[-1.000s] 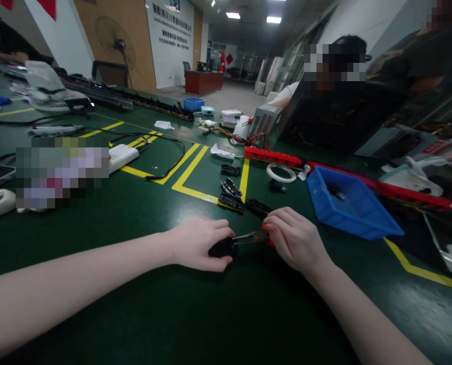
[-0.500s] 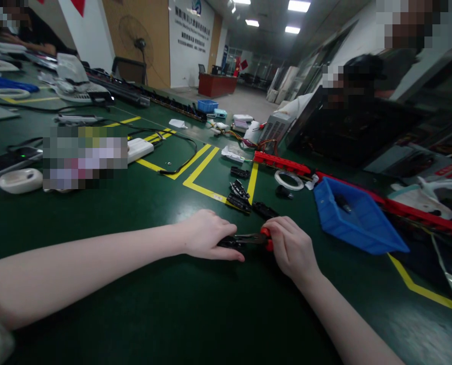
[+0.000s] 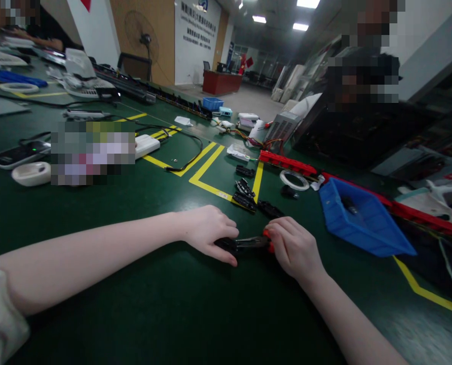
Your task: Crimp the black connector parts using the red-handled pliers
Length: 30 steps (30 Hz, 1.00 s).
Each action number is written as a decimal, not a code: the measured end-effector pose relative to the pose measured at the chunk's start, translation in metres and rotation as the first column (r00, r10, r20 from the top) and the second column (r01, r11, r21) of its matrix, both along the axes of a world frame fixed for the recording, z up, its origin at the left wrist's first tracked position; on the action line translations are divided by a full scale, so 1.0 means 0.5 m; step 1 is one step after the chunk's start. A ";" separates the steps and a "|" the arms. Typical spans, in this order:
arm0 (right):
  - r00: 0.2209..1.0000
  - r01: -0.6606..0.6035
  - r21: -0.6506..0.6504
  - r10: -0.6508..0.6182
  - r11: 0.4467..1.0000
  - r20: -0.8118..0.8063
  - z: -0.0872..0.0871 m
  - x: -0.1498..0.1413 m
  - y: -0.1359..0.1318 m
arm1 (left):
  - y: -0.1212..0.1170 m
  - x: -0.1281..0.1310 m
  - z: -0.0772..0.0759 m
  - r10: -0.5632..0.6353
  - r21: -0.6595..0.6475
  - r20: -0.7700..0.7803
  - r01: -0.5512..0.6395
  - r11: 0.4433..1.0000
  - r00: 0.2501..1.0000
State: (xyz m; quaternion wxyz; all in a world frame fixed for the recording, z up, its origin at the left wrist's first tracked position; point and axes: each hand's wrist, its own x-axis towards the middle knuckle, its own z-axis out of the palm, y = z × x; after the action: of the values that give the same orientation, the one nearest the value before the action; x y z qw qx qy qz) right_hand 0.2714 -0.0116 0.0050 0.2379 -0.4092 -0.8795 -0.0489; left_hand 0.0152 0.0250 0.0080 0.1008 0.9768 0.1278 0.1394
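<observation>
My left hand [image 3: 211, 233] is closed around a small black plastic part [image 3: 226, 245], its thumb stretched along the near side. Gripped in my right hand [image 3: 294, 246] are pliers with red handles [image 3: 270, 240]. The metal jaws of the pliers [image 3: 251, 243] point left and meet the black part; whether they clamp it I cannot tell. Just beyond my hands lie several similar black parts [image 3: 245, 188], some inside a yellow-taped outline [image 3: 206, 188].
A blue bin [image 3: 366, 228] with small dark items stands to the right, beside long red strips [image 3: 287, 161]. A tape ring [image 3: 294, 180] lies near it. Leftward are a white power bank-like block [image 3: 148, 146], a black cable [image 3: 195, 157] and a cream oval object [image 3: 31, 174].
The view has shifted slightly, so the tabletop items appear a little further right. My left hand has tilted a little with the black part; both hands keep their hold.
</observation>
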 end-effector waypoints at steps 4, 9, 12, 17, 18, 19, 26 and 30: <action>1.000 -0.004 0.007 0.004 1.000 -0.005 -0.002 0.002 0.001 | 0.003 0.002 -0.003 0.002 0.001 -0.016 -0.002 1.000 1.000; 1.000 -0.011 0.000 0.011 1.000 0.007 -0.001 0.001 0.000 | 0.006 0.003 -0.008 0.001 0.009 -0.015 -0.001 1.000 1.000; 1.000 -0.006 -0.014 0.006 1.000 0.004 0.000 0.001 0.000 | 0.006 0.003 -0.008 0.000 0.011 -0.017 0.000 1.000 1.000; 0.999 -0.015 -0.025 0.014 1.000 -0.029 -0.003 0.003 0.000 | 0.007 0.002 -0.009 0.009 -0.013 -0.008 -0.009 1.000 1.000; 0.999 -0.015 -0.029 0.014 0.999 -0.034 -0.003 0.003 0.000 | 0.007 0.002 -0.009 0.009 -0.021 -0.004 -0.009 1.000 1.000; 0.999 -0.011 -0.029 0.010 1.000 -0.039 -0.004 0.002 -0.001 | 0.008 0.002 -0.010 0.010 -0.030 0.000 -0.010 1.000 1.000; 0.997 0.031 0.028 -0.029 0.999 -0.066 -0.008 -0.001 -0.004 | 0.012 0.000 -0.009 0.023 -0.089 0.021 -0.021 0.996 1.000; 0.998 0.031 0.027 -0.030 0.999 -0.054 -0.004 0.001 -0.004 | 0.013 -0.002 -0.008 0.038 -0.131 0.023 -0.035 0.991 0.999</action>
State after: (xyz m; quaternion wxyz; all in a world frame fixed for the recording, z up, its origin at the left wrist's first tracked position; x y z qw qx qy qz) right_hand 0.2718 -0.0136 0.0031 0.2662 -0.4203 -0.8658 -0.0538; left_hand 0.0143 0.0316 0.0038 0.1638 0.9637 0.1533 0.1450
